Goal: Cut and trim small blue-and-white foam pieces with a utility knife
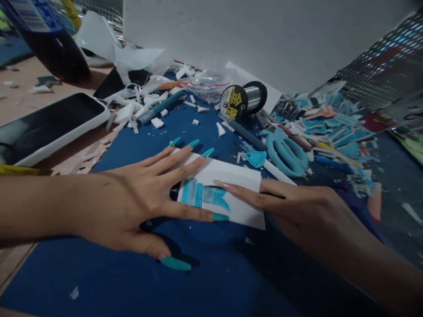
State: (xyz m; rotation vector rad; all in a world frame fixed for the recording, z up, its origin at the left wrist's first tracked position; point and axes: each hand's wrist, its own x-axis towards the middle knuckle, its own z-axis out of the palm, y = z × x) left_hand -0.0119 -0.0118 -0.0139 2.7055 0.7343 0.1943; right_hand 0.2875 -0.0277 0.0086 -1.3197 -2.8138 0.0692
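Note:
A small white card (244, 180) lies at a slant on the blue mat. Light-blue pieces (193, 192), some with grey-white patches, lie on it; one blue piece (216, 197) has a notched tail. My left hand (139, 198), with long teal nails, is spread flat over the card's left side, fingertips resting on card and mat, thumb out on the mat. From the right, my right hand (297, 207) reaches in with its index finger stretched across the card, the tip just above the notched piece. Its other fingers are partly hidden beneath the hand. Neither hand is seen gripping anything.
Beyond the card lie a wire spool (243, 100), light-blue scissors (287, 152), a blue-handled tool (256, 158) and white scraps (132, 110). A phone (49, 127) and dark bottle (56, 53) are at left. Blue-white cuttings (330, 123) crowd the right. The mat (132, 281) fills the foreground.

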